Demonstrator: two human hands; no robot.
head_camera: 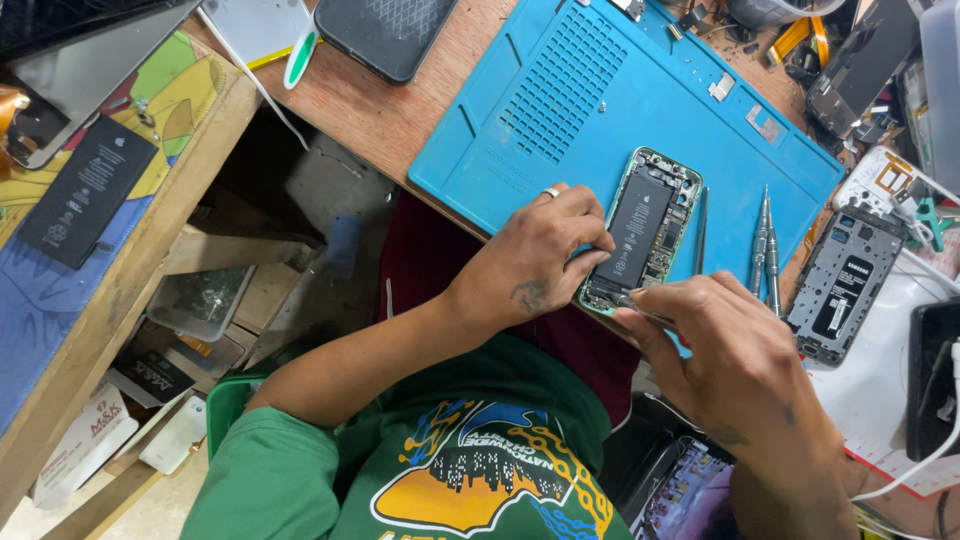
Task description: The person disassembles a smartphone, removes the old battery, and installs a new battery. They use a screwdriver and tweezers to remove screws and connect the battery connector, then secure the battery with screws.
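Note:
An opened phone (655, 215) with its black battery showing lies on a blue work mat (560, 110). My left hand (540, 255), with a ring on one finger, grips the phone's left edge and steadies it. My right hand (735, 360) pinches a thin metal tool (640, 305) whose tip touches the phone's lower end near the mat's front edge.
Two screwdrivers (765, 245) and a slim tool lie on the mat right of the phone. Another opened phone frame (840, 285) sits further right. A dark phone (385, 35) lies at the back, a loose battery (85, 190) on the left shelf. Cluttered parts fill the top right.

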